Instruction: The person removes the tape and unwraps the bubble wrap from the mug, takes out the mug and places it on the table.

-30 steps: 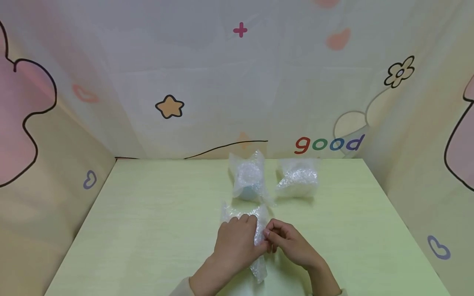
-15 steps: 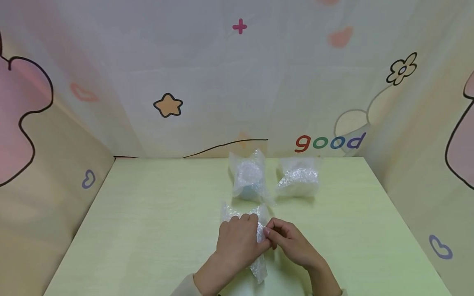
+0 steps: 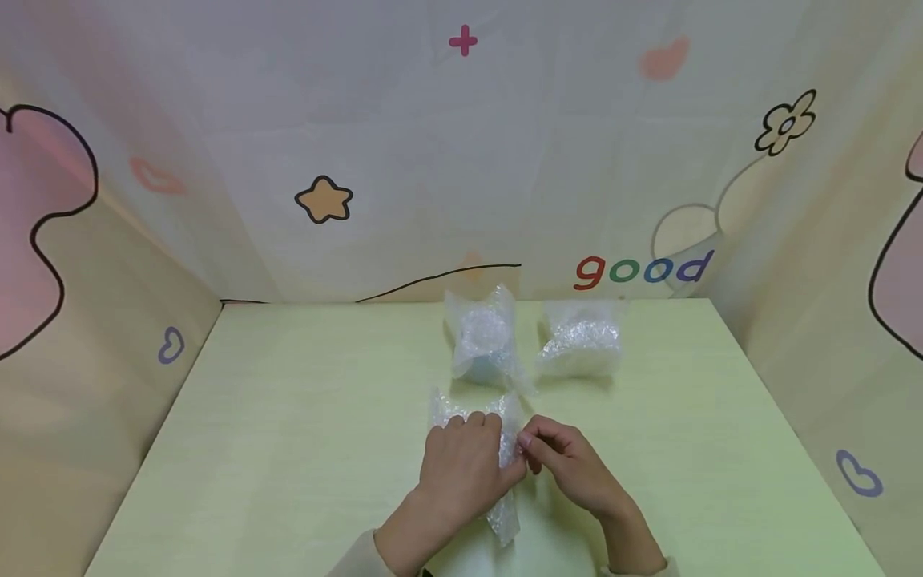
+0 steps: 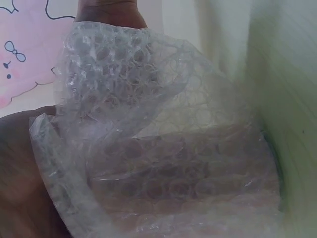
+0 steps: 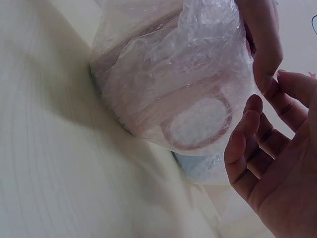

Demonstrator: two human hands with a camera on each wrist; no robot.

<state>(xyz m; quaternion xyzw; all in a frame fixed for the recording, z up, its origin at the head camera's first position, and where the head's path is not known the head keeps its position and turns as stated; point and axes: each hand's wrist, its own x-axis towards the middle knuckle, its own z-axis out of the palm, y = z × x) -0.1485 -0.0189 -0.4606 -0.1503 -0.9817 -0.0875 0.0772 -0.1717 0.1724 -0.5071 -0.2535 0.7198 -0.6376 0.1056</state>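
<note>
In the head view, a bubble-wrapped bundle [image 3: 508, 449] lies near the front of the table. My left hand [image 3: 465, 465] covers most of it and grips it from above, thumb along its right side. Through the wrap in the right wrist view, a pinkish thing [image 5: 143, 99] with a ring shape like a mug handle shows. Thumb and fingertips of my right hand [image 3: 573, 469] pinch at the right edge of the bubble wrap, close to the left thumb; the exact pinched bit is hidden. Clear bubble wrap [image 4: 163, 148] fills the left wrist view.
Just behind stands a second bubble-wrapped bundle [image 3: 485, 336], pale blue at its base. To its right is a third wrapped bundle [image 3: 582, 340]. The pale table [image 3: 310, 417] meets a printed cloth backdrop [image 3: 404, 144] at the back and sides.
My right hand's fingertips have shifted slightly up and right along the wrap edge. The left hand stays on the bundle. The head view has tilted down a little.
</note>
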